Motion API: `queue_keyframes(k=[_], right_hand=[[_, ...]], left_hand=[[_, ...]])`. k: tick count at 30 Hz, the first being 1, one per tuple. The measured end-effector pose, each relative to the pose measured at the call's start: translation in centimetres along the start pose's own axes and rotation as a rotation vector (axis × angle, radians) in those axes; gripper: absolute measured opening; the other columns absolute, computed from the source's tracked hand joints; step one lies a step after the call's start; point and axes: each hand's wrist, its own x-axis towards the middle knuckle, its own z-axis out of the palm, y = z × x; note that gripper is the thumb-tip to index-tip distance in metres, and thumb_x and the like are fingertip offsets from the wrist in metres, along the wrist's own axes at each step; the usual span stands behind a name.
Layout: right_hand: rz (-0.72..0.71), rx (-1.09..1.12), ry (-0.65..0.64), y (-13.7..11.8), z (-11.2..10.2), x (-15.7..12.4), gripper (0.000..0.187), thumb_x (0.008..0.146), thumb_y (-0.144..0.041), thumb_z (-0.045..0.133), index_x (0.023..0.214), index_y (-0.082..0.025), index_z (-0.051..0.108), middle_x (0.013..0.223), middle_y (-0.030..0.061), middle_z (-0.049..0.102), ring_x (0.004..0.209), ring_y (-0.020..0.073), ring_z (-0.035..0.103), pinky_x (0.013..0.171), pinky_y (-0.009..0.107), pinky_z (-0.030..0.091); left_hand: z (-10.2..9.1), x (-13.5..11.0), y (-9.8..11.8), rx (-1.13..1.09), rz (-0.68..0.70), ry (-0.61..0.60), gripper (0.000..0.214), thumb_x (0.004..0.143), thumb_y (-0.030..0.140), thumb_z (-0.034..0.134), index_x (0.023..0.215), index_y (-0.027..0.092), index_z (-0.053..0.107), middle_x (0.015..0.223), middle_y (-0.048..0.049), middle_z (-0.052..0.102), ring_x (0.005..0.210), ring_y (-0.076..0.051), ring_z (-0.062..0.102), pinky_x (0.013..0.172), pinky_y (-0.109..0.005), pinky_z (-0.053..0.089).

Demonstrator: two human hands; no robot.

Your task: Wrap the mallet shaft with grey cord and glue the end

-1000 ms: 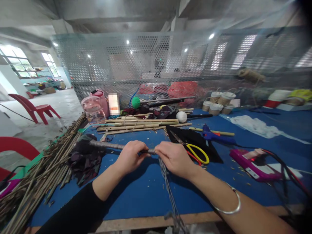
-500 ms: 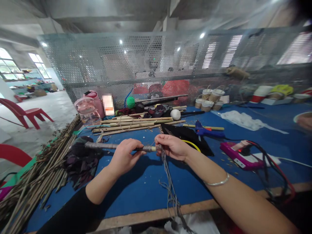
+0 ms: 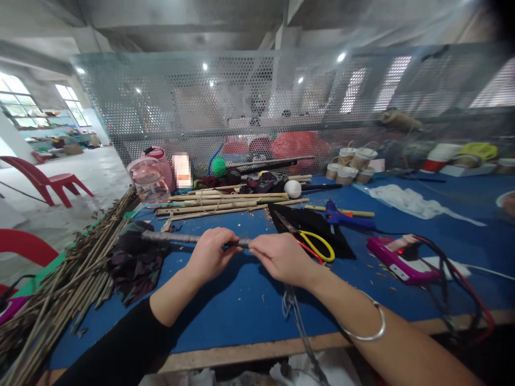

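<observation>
A stick wrapped in grey strip (image 3: pixel 173 237) lies level over the blue table, its far left end beside a dark patterned cloth (image 3: pixel 134 262). My left hand (image 3: pixel 212 252) is closed around the stick near its right end. Fingers pinched, my right hand (image 3: pixel 281 258) is at the stick's right tip and hides it. From beneath that hand, grey strands (image 3: pixel 300 316) hang down over the table's front edge. Scissors with yellow and red handles (image 3: pixel 317 245) rest on a black cloth (image 3: pixel 341 244), just beyond my right hand.
Bundled twigs (image 3: pixel 88 268) line the left edge. Bamboo sticks (image 3: pixel 225 202), a white ball (image 3: pixel 292 188) and a pink-lidded jug (image 3: pixel 148 179) stand behind. To the right are a blue glue gun (image 3: pixel 341 217), a purple power strip (image 3: pixel 398 262) with cables, and paper cups (image 3: pixel 346 174).
My right hand has turned palm-down and closed over the stick's tip, covering the bare end seen before. The hanging strands have swung right, and the scissors now show more fully.
</observation>
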Motion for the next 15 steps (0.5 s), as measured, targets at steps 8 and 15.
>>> queue_keyframes(k=[8,15], right_hand=[[0.25,0.138,0.002,2.1,1.1,0.5,0.022,0.089,-0.025,0.048,0.086,-0.02,0.069,0.082,0.0029,0.071,0.074,0.0137,0.063,0.065,0.022,0.04],[-0.062,-0.011,-0.099,-1.1,1.3,0.1,0.024,0.09,-0.024,0.043,0.081,-0.018,0.065,0.076,0.0058,0.07,0.07,0.0154,0.064,0.063,0.024,0.04]], left_hand=[[-0.8,0.0,0.6,-0.033,0.061,0.096,0.01,0.079,0.026,0.063,0.083,0.018,0.059,0.083,-0.0049,0.067,0.078,-0.017,0.06,0.071,-0.03,0.046],[-0.4,0.2,-0.3,0.035,-0.034,0.048,0.006,0.077,0.022,0.063,0.081,0.017,0.06,0.081,-0.0048,0.067,0.077,-0.019,0.06,0.071,-0.031,0.046]])
